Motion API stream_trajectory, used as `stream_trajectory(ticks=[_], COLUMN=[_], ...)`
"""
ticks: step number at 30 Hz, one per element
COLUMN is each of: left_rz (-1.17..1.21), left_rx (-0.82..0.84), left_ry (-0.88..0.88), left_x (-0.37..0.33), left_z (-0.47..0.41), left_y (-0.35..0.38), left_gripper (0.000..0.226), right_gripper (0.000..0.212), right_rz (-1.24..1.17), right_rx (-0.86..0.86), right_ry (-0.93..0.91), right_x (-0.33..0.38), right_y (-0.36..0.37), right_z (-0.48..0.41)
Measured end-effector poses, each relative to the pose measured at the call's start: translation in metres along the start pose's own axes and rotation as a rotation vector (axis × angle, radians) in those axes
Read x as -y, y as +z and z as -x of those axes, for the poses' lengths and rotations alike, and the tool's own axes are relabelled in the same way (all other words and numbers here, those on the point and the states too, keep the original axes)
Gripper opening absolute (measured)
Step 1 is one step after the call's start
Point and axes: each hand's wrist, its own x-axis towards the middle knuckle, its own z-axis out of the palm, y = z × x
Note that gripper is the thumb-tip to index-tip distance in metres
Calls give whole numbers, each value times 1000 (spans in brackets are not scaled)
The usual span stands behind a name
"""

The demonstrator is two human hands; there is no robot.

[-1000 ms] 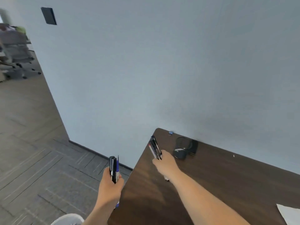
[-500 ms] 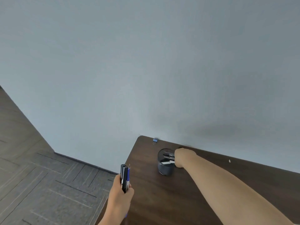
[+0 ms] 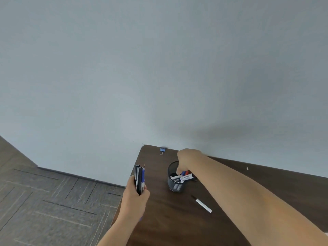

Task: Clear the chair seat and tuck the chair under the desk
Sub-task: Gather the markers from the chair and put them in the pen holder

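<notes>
My left hand (image 3: 136, 194) is at the desk's left edge, closed around a bundle of black and blue pens (image 3: 139, 178) held upright. My right hand (image 3: 186, 158) reaches down into a black mesh pen cup (image 3: 174, 186) on the dark brown desk (image 3: 177, 224). Its fingertips pinch the ends of several markers (image 3: 185, 177), which lie tilted across the cup's rim. A white pen (image 3: 204, 205) lies loose on the desk just in front and to the right of the cup. The chair is out of view.
A small blue binder clip (image 3: 162, 150) lies near the desk's far left corner against the grey wall (image 3: 159, 68). Grey patterned carpet (image 3: 53, 201) spreads to the left of the desk. A white speck (image 3: 247, 168) sits further right on the desk.
My right hand has carried its markers from the desk's corner into the pen cup. A white pen now lies on the desk beside the cup. My left hand still holds its pens.
</notes>
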Motion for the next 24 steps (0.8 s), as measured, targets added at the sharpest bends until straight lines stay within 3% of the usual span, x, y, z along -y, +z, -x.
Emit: stream_trajectory(ticks=[4,6,9,11,14,17,19,24], left_rz=[25,39,68,106,160,213,223,216], left_rx=[32,48,45,38,6,-3,41,318], left_ry=[6,22,70,104,144,171,180,155], left_x=[-3,-9,-26,-40,-58,-71,-76,-73], left_z=[-12,-20,-35,-45,-60,-76,-87,-111], left_y=[11,18,28,36,50,69,82,105], left_gripper=[22,22,25,26,27,24,19,17], right_gripper=[43,40,23,19,25,42,44,22], right_rz=[-368,-590,-1012,-1123,-954,-692,-585,-506], right_rx=[-264,-425,-710,-745,-589,-375,-348,-377], right_ry=[-33,-42,98,261,399,271,169,97], right_x=[-22,-33,-51,-55,-47,-31,-23,-15], right_y=[10,18,48,87,157,205,220,220], right_z=[10,19,31,38,45,52,54,41])
